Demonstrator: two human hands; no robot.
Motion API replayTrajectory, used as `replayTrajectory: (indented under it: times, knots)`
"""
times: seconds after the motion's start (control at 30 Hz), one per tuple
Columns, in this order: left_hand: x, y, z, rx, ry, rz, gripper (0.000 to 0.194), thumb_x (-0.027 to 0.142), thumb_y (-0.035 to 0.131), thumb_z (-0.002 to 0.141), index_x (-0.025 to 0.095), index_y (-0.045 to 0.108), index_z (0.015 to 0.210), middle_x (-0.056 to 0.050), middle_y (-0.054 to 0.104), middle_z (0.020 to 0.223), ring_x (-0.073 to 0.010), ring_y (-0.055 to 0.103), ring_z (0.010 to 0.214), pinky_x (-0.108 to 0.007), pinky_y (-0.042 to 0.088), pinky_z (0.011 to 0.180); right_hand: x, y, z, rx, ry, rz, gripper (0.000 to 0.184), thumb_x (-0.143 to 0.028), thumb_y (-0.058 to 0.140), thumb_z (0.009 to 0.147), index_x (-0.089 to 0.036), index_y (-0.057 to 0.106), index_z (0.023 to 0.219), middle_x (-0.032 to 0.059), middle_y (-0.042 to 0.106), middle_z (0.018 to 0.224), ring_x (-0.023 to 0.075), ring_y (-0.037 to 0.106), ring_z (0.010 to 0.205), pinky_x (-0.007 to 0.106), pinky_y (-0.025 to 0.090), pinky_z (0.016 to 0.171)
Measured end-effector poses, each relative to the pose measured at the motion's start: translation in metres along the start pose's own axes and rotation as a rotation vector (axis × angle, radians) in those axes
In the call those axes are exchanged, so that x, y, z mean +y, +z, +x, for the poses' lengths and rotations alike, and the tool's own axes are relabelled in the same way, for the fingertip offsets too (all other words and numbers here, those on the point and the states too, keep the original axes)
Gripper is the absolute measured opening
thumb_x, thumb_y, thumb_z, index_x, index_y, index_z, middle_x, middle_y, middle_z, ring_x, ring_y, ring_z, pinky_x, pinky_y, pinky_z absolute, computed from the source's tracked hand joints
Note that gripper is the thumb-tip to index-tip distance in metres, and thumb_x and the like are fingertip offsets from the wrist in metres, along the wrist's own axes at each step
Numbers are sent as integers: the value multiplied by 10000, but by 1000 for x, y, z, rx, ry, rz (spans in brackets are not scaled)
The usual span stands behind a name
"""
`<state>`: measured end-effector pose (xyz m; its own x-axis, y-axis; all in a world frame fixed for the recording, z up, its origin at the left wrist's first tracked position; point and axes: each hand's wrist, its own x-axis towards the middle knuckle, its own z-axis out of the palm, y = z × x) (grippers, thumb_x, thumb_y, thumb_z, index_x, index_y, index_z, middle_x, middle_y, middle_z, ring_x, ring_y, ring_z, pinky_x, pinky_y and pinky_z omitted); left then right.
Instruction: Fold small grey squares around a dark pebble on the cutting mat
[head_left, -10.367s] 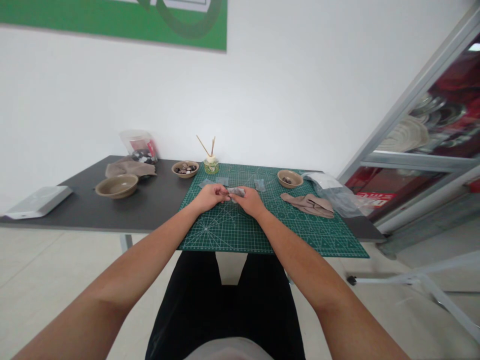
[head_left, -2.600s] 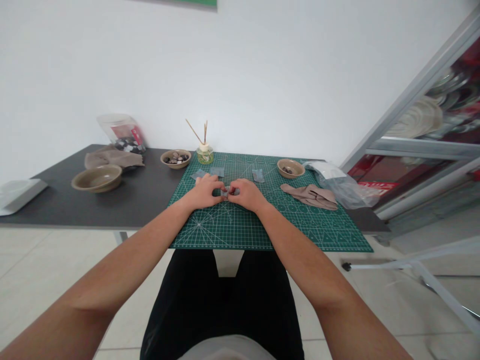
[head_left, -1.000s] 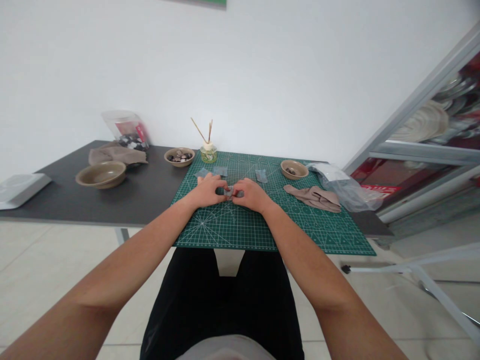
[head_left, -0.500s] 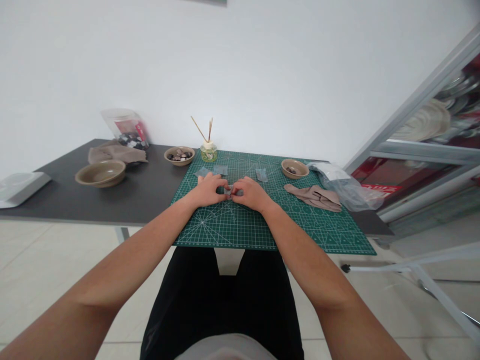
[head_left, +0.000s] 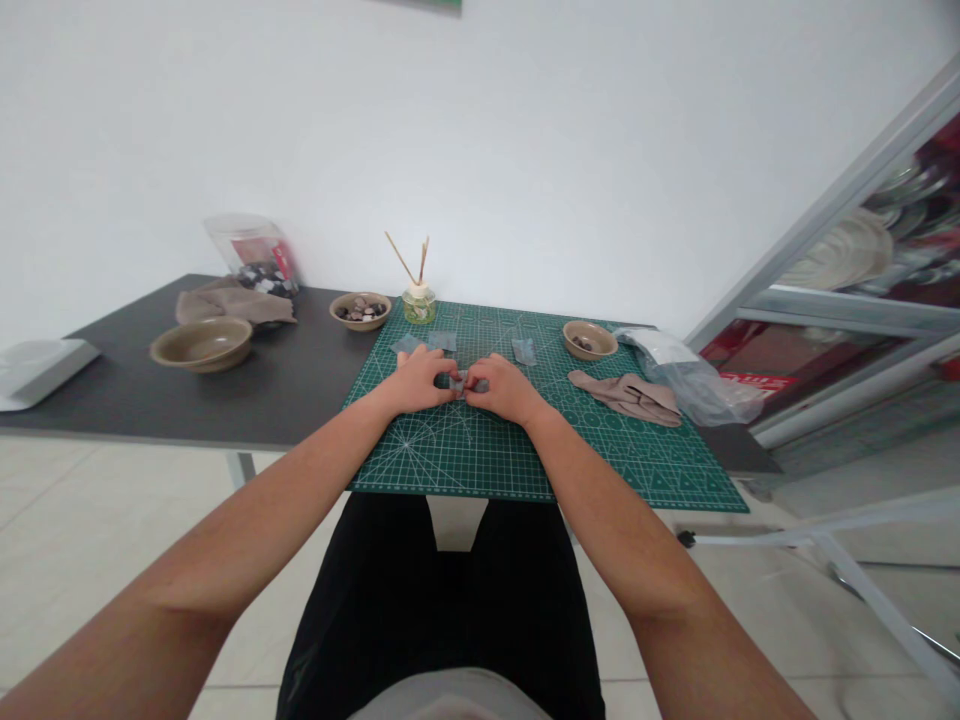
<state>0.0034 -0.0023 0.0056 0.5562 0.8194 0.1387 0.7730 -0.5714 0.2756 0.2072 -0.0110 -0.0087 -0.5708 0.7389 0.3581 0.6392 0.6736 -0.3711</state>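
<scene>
Over the green cutting mat (head_left: 465, 455), my left hand (head_left: 418, 382) and my right hand (head_left: 504, 388) meet, each pinching a small clear plastic bag (head_left: 458, 382) between thumb and fingers. The fingers cover most of the bag, and its contents cannot be made out. Similar small clear bags lie on the mat: one just beyond my left hand (head_left: 442, 341), another past my right hand (head_left: 523, 351). A third bag (head_left: 405, 344) is partly covered by my left fingers.
A bowl of pebbles (head_left: 360, 318) and a reed diffuser (head_left: 418, 303) stand by the wall. Rightward are a bowl with a few stones (head_left: 589, 352), a brown cloth (head_left: 630, 396) and a large plastic bag (head_left: 686, 375). Leftward are a bowl (head_left: 201, 360), another cloth (head_left: 232, 303) and a clear container of stones (head_left: 259, 260).
Both hands stay in nearly the same place, still pinching the small plastic bag. The whole view has shifted very slightly.
</scene>
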Motion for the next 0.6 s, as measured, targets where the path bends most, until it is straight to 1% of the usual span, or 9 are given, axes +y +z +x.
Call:
replayTrajectory:
  times: [0.13,0.23,0.37,0.47,0.6]
  knots:
    - [1,0,0,-2,-4,0,334,522,610,801,236,693,953,-78,592,950,-310,464,997,-412,302,804,1,-1,-2,30,56,-42,135,-213,700,773,-200,592,693,2,589,744,179,488,791,305,363,802]
    - [1,0,0,-3,-5,-2,325,513,616,798,240,689,957,-78,594,959,-310,464,1003,-418,301,814,2,-2,-2,36,88,-88,109,-211,677,807,-200,611,722,24,609,784,197,484,827,318,366,806]
    - [1,1,0,-9,-10,-7,324,514,623,791,239,688,950,-77,597,959,-310,464,1012,-418,302,824,3,-2,0,6,43,-64,103,-230,670,848,-198,645,753,30,651,825,193,503,843,324,365,827]
    - [0,0,0,-11,-15,-11,330,524,618,794,249,694,958,-74,594,951,-313,464,1009,-421,302,822,2,-2,1,0,6,-3,110,-228,698,826,-196,643,737,9,651,798,171,520,809,314,365,836]
    - [0,0,0,-8,-12,0,327,518,607,803,250,700,964,-74,585,937,-310,468,999,-422,302,815,1,-3,-2,32,47,-8,133,-202,716,774,-197,612,692,-4,591,748,169,508,791,294,368,796]
